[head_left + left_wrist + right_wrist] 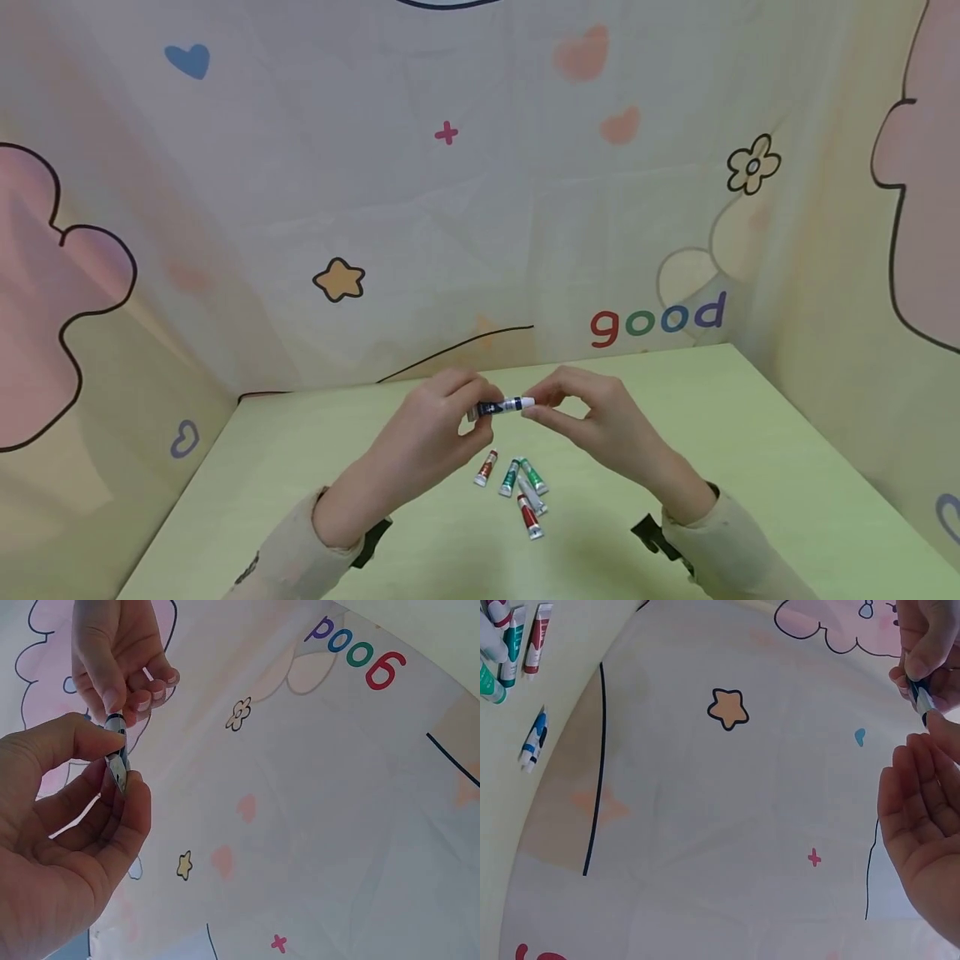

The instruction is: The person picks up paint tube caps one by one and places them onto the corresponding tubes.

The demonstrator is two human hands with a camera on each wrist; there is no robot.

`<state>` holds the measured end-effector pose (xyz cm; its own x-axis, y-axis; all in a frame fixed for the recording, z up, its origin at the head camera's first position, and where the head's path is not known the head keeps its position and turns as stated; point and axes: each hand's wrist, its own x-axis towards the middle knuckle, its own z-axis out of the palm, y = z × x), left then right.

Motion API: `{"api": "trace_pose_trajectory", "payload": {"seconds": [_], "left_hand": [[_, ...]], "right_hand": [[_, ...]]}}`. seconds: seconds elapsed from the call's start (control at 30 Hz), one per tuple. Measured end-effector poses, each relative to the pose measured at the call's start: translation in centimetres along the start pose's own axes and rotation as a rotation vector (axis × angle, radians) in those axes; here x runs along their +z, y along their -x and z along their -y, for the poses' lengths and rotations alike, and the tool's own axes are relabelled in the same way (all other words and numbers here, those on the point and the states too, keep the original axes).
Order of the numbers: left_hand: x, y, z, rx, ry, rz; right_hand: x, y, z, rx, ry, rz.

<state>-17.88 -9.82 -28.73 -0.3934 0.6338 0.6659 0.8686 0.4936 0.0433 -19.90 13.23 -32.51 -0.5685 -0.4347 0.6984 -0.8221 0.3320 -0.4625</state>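
Head view shows us the left hand (438,427) pinching a dark-labelled tube (498,407) between thumb and fingers, held above the table (450,554). We see the right hand (603,417) pinching its white cap (528,402) with thumb and forefinger. Below lie a brownish-red tube (485,468), a dark green tube (510,478), a bright green tube (534,476), a silvery tube (532,494) and a red tube (529,517).

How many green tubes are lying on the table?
2: a dark green tube and, just to its right in the head view, a brighter green tube. Others may be hidden behind the left hand or right hand.
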Motion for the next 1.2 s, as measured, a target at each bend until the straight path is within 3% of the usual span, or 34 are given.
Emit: {"api": "trace_pose_trajectory", "payload": {"seconds": [0.33, 0.67, 0.87, 1.2], "left_hand": [[0.27, -0.19, -0.5, 0.13, -0.105, -0.025], [0.38, -0.23, -0.75, 0.201, -0.165, -0.03], [0.55, -0.12, -0.47, 0.165, -0.035, -0.051], [0.28, -0.06, 0.06, 0.014, 0.293, -0.1]], "right_hand": [[-0.55, 0.38, 0.39, 0.076, -0.075, 0.05], [-0.35, 0.32, 1.05, 0.113, -0.144, 0.081], [-0.1, 0.57, 0.53, 0.072, -0.156, 0.05], [-0.34, 0.57, 0.93, 0.058, -0.215, 0.017]]}}
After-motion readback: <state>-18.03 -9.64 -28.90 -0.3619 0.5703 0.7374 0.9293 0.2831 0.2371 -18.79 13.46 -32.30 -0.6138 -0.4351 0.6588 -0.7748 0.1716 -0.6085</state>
